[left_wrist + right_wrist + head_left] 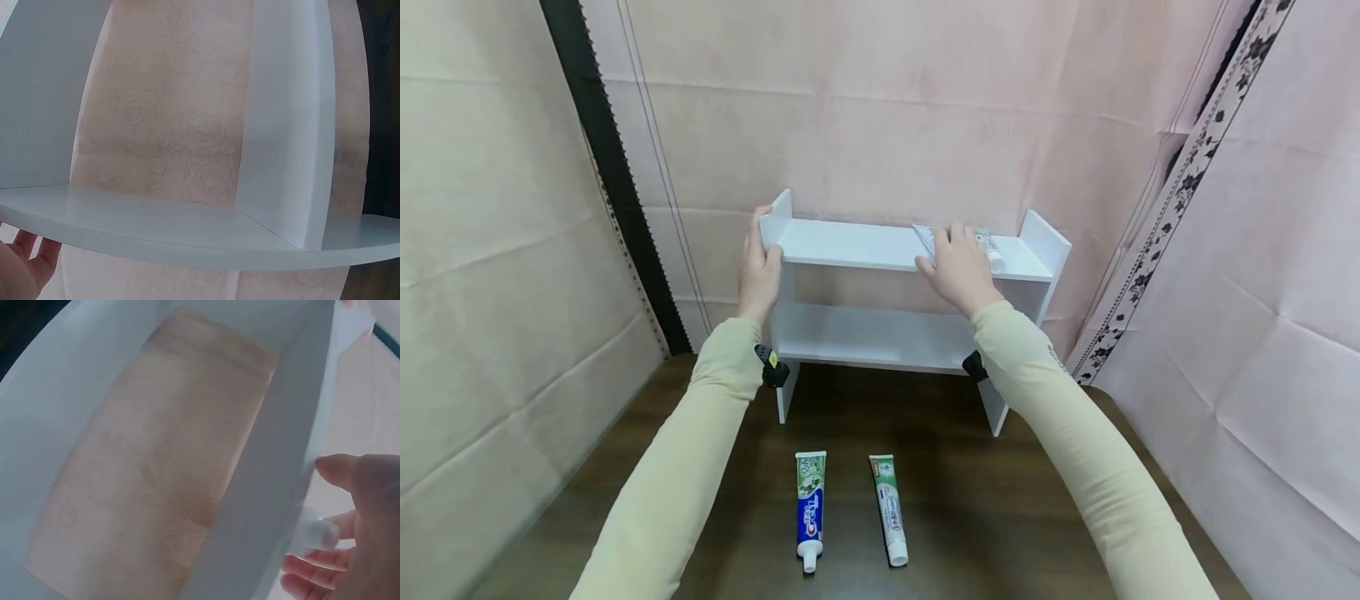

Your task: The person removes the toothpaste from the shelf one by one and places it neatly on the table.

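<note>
My left hand (759, 265) grips the upper left side panel of a white two-tier shelf (880, 333). In the left wrist view its fingers (45, 257) reach behind that panel. On the top board, toward the right, lies a pale toothpaste tube (989, 250), partly hidden under my right hand (961, 268). The right wrist view shows the right thumb against the board's front edge, with loosely bent fingers around the tube's white cap (322, 534). Nearer on the table lie a blue-and-green Crest toothpaste tube (810, 510) and a white-and-green toothpaste tube (889, 510), caps toward me.
The shelf stands on a dark brown wooden table (940, 533), near its back. Pale fabric curtains (865, 125) hang behind and at both sides, with a dark strip (617, 175) at the left and a floral band (1187, 183) at the right.
</note>
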Motion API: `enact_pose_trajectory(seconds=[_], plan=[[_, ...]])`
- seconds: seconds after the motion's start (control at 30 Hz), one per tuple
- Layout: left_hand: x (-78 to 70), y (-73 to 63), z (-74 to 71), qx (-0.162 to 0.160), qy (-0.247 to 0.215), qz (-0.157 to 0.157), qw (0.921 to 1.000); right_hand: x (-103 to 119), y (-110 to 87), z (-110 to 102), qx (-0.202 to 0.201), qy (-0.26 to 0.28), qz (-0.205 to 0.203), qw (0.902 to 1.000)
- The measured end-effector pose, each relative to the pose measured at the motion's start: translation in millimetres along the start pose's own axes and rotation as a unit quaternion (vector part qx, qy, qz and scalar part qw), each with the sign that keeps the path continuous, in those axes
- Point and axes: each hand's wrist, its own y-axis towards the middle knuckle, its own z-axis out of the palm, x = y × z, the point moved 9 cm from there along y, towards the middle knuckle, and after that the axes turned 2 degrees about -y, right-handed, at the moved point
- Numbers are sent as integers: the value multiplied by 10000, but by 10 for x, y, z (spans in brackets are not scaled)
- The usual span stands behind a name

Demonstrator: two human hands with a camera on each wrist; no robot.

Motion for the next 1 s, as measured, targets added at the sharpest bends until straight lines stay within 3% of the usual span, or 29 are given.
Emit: enact_pose_trajectory(seconds=[0.23,0.37,0.5,0.77,1.0], plan=[[74,-46,61,28,75,-4,10000,-55,-51,52,-260,167,310,9990],[40,-14,35,-17,90,35,10000,-112,-57,48,-376,328,589,9970],[-19,47,6,-64,26,154,9999,-146,-66,51,-289,75,761,9967],[-72,111,9,-28,-2,85,10000,-137,-166,-36,-654,-76,728,9952],[-14,34,11,-25,52,-29,10000,-138,-369,33,-1096,145,590,9921]])
